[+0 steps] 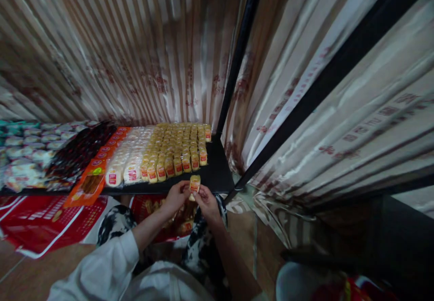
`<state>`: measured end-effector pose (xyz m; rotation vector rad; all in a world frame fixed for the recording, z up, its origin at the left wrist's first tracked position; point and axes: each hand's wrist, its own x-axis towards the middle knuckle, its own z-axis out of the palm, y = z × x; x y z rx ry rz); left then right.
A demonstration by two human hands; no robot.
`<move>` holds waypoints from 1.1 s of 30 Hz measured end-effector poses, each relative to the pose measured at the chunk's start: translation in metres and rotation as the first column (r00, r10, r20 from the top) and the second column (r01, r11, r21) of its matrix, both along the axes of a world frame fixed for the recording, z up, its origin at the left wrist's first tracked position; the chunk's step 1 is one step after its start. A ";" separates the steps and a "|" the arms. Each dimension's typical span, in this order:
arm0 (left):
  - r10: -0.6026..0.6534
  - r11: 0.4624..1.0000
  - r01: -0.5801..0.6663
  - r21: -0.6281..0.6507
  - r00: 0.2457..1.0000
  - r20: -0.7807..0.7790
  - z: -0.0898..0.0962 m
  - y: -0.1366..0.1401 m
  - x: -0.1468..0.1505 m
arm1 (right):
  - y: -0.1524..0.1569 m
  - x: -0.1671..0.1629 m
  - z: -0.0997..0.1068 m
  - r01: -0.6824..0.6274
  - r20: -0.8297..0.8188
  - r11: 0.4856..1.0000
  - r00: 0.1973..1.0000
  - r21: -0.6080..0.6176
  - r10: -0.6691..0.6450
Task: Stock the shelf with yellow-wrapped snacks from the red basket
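Note:
Between the fingers of both hands is a small yellow packaged snack (195,183) with a red label, held just over the front edge of the black shelf (217,167). My left hand (179,195) pinches its left side, and my right hand (206,201) grips it from the lower right. Just behind it stand rows of matching yellow packaged snacks (178,149), lined up with their red labels facing me. To their left lie white round packs (127,156) in clear wrap.
Further left on the shelf are an orange packet (91,181), dark wrapped packs (83,152) and white packs (37,145). Below sits a red bag (44,222); another open red bag (149,205) holds more snacks. Black posts (237,61) and striped curtains (135,43) stand behind.

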<state>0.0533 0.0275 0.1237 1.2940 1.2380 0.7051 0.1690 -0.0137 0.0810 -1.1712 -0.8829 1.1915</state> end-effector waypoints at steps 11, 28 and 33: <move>0.021 0.906 0.091 0.413 0.965 -0.260 0.029 0.041 0.052 | 0.055 0.054 0.004 0.283 0.187 0.951 0.934 0.127 -0.303; -0.129 0.624 0.600 0.501 0.711 -0.691 0.043 0.117 0.118 | 0.175 0.105 0.005 0.440 0.538 0.885 0.714 0.153 -0.448; -0.154 0.665 0.545 0.510 0.768 -0.621 0.024 0.141 0.127 | 0.197 0.107 -0.001 0.428 0.548 0.898 0.730 0.099 -0.408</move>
